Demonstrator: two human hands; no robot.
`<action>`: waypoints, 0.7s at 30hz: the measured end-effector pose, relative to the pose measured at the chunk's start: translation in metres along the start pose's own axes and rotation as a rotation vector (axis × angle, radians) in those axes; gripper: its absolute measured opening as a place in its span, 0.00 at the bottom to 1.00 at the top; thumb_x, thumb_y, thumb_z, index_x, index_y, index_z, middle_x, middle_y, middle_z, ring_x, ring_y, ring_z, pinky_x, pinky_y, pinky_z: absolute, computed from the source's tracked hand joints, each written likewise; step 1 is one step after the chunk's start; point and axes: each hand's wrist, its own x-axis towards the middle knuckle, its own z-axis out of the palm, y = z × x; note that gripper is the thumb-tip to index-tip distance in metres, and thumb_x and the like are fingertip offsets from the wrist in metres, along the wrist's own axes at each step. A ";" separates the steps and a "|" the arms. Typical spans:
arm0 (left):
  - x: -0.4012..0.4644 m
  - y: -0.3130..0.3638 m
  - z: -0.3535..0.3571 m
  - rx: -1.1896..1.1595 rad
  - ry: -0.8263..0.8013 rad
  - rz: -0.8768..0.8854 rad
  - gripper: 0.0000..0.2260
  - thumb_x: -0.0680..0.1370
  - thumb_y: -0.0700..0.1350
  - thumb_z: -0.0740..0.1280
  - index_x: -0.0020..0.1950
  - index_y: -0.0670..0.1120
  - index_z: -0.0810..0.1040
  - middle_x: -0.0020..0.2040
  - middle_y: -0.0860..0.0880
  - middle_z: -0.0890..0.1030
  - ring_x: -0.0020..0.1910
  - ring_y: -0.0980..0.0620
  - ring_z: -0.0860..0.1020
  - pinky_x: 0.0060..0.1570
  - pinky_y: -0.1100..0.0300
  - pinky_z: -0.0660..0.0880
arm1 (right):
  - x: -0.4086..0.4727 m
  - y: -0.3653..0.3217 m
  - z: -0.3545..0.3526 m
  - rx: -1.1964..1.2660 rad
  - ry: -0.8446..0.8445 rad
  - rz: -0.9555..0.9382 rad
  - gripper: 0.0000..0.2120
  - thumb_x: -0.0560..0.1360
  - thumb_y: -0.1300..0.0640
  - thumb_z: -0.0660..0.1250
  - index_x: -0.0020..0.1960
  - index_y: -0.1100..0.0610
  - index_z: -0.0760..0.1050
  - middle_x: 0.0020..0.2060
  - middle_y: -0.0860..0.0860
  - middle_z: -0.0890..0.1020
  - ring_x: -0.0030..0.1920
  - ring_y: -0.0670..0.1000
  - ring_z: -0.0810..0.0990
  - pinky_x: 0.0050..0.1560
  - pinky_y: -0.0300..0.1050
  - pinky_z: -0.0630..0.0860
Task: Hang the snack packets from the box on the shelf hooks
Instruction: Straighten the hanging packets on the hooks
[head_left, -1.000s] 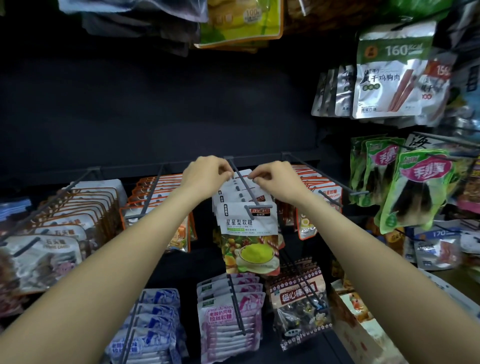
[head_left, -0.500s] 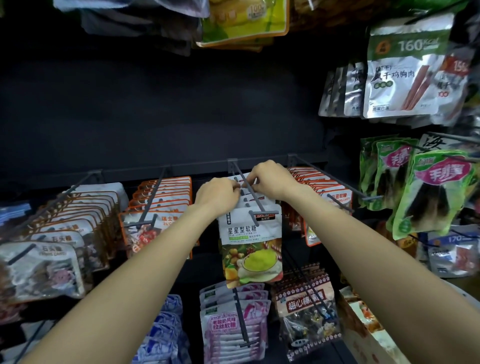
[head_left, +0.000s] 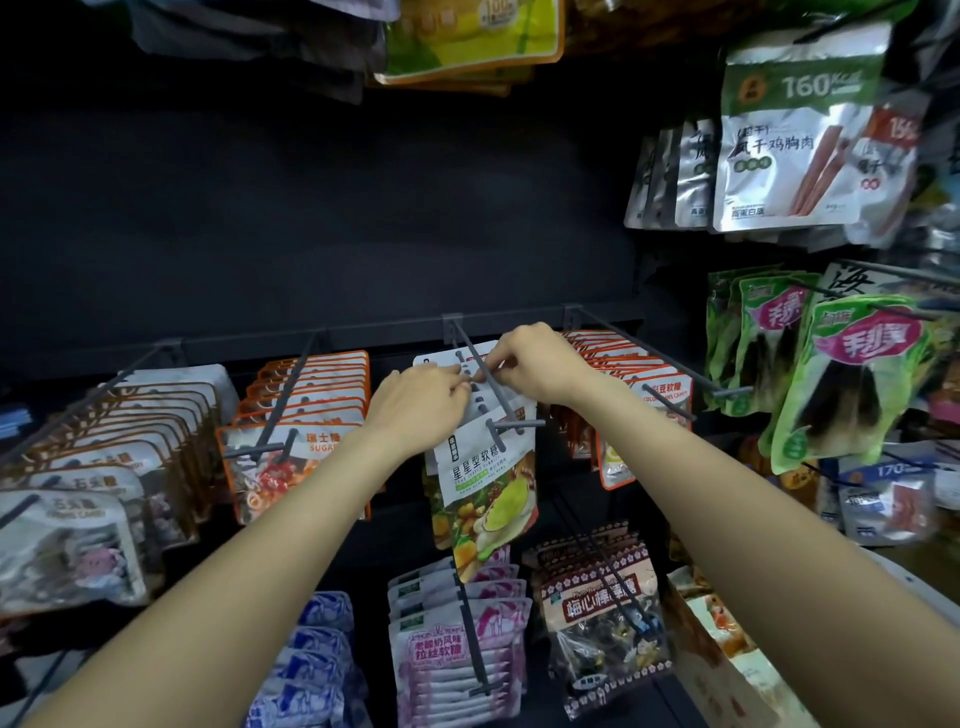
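White snack packets (head_left: 480, 384) on the grey hook (head_left: 485, 379) were pinched by the left hand (head_left: 421, 397) at 9 o'clock and the right hand (head_left: 535, 366) at 3 o'clock.

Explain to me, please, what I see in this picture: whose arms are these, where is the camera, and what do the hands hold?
There is no machine here. A person wears a camera on the head, so you look forward and down along their two bare arms. In front is a dark shop shelf with metal hooks, each carrying a row of snack packets. The left hand and the right hand meet at the middle hook, where their fingers pinch the tops of the white packets with fruit pictures hanging on it. Beside them hang orange-edged packets on the left, and green packets far right. At the lower right, a corner of a cardboard box shows. The fingertips partly hide each other, so the exact grip is unclear.
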 end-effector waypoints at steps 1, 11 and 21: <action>0.001 0.000 0.000 -0.015 0.003 -0.014 0.18 0.82 0.48 0.51 0.68 0.51 0.74 0.69 0.49 0.73 0.67 0.46 0.70 0.62 0.53 0.67 | 0.000 0.000 0.000 0.024 0.000 0.006 0.11 0.75 0.62 0.66 0.49 0.50 0.84 0.48 0.50 0.84 0.45 0.50 0.79 0.48 0.45 0.77; 0.018 -0.015 0.003 -0.128 -0.023 -0.180 0.19 0.82 0.48 0.50 0.70 0.53 0.70 0.68 0.48 0.73 0.65 0.44 0.71 0.56 0.55 0.70 | 0.016 -0.002 0.004 0.089 0.057 0.119 0.09 0.75 0.60 0.66 0.52 0.52 0.83 0.47 0.49 0.83 0.50 0.51 0.80 0.49 0.44 0.76; 0.027 -0.020 0.006 -0.106 -0.036 -0.153 0.18 0.81 0.49 0.51 0.64 0.53 0.76 0.65 0.48 0.76 0.63 0.45 0.73 0.55 0.55 0.71 | 0.030 -0.005 0.002 -0.013 0.038 0.113 0.08 0.76 0.59 0.65 0.50 0.52 0.83 0.48 0.49 0.83 0.48 0.53 0.80 0.44 0.46 0.75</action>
